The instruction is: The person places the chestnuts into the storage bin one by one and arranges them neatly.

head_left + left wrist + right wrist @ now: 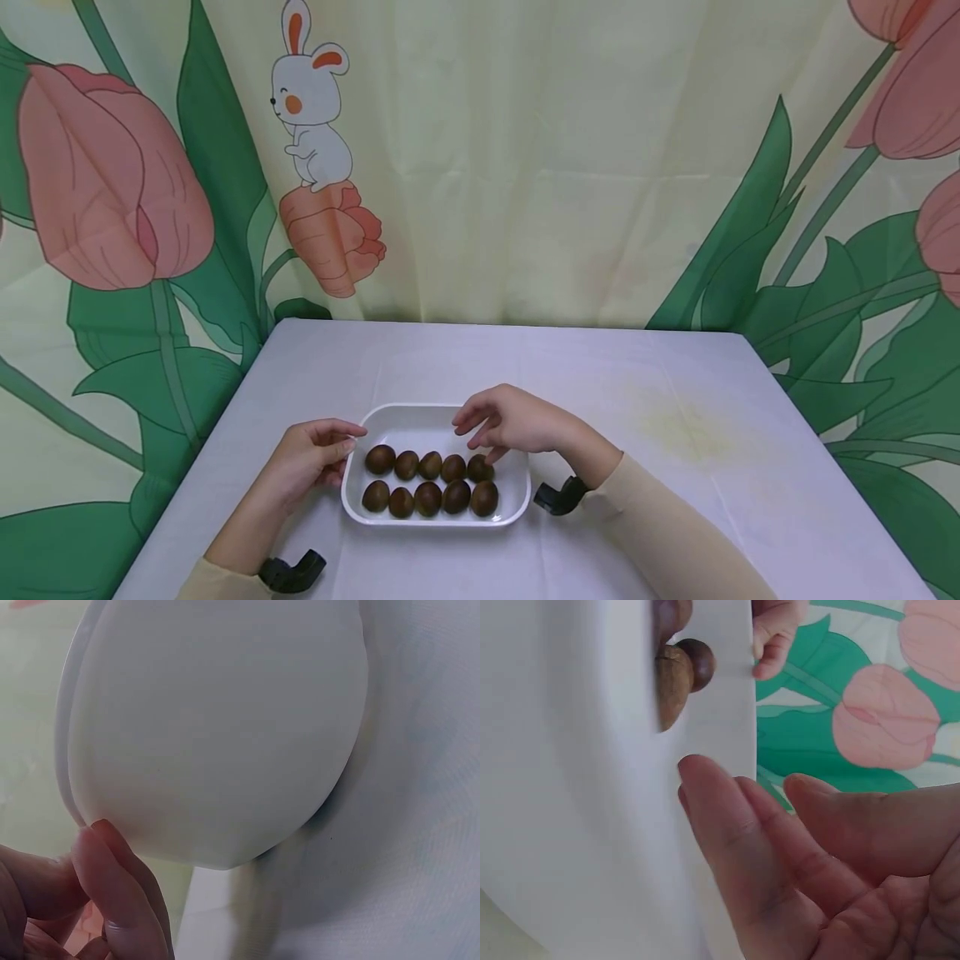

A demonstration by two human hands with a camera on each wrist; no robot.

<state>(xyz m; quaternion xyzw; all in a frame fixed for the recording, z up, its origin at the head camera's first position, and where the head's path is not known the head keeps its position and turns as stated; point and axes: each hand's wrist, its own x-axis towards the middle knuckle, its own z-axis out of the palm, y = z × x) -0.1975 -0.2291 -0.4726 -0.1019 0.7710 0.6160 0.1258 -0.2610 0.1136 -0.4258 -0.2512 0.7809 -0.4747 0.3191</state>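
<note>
A white rectangular tray (420,523) rests near the front of the table, holding dark brown chestnuts (428,498) in two rows. My left hand (315,454) is at the tray's left rim, fingertips (96,844) touching its outer corner. Over the tray's right side hovers my right hand (517,421), its fingers (720,817) loosely bent with nothing between them. The thumb overlaps the rightmost chestnut of the back row (480,468) in the head view. In the right wrist view a few chestnuts (673,686) show past the tray's blurred near wall.
A white cloth covers the table (660,383), with a faint yellowish stain at the right. Behind hangs a curtain (540,167) printed with tulips and a rabbit. Black wrist devices (294,572) sit at both sleeves.
</note>
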